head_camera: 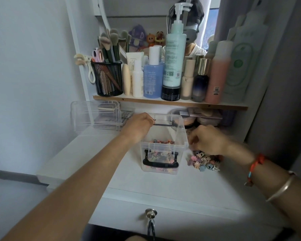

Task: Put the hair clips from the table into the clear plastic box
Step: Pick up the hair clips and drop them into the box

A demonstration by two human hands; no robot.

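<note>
- With left hand (139, 126): gripping far rim of clear, black-handled plastic box (161, 153).
- With right hand (208, 140): curled over small pastel flower-shaped hair clips (203, 162); grip impossible to tell.
- Heaped on white bench (163, 188) just right of box; more inside.

I count one clear plastic box (163, 150) with two black handles (161, 164), one clear case (96, 117) left of it, one mesh cup (109, 79), and one key (151, 225) in the drawer lock (151, 212). The loose hair clips (204, 161) are too jumbled to number; perhaps fifteen show.
</note>
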